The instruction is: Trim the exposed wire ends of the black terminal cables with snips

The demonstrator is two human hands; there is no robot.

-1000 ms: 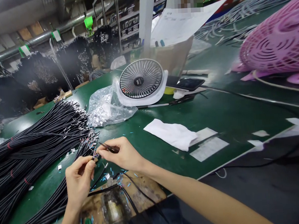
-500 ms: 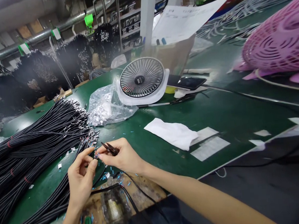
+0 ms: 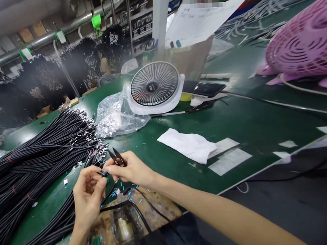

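My left hand (image 3: 87,194) is closed, thumb and forefinger pinching the dark end of a black cable (image 3: 102,173). Right beside it, my right hand (image 3: 133,169) is closed around a pair of black snips (image 3: 117,157), whose blades stand apart and point up and left, away from the cable. The thumb and fingertip of that hand also touch the cable end, where a bit of blue shows. Exactly how the tip is gripped is partly hidden by the fingers. Bundles of black cables (image 3: 31,167) with stripped ends lie left of my hands.
Below my hands sits a stained wooden board (image 3: 154,205) with a worn metal block (image 3: 126,226) and loose cables. Blue wire scraps litter the green table. Beyond are a plastic bag (image 3: 115,116), a fan (image 3: 154,86), a phone (image 3: 205,89), a white cloth (image 3: 188,145) and a pink basket (image 3: 302,42).
The snips have turned more upright in my right hand, and their blades show wider apart. My left fingers have shifted slightly around the cable end.
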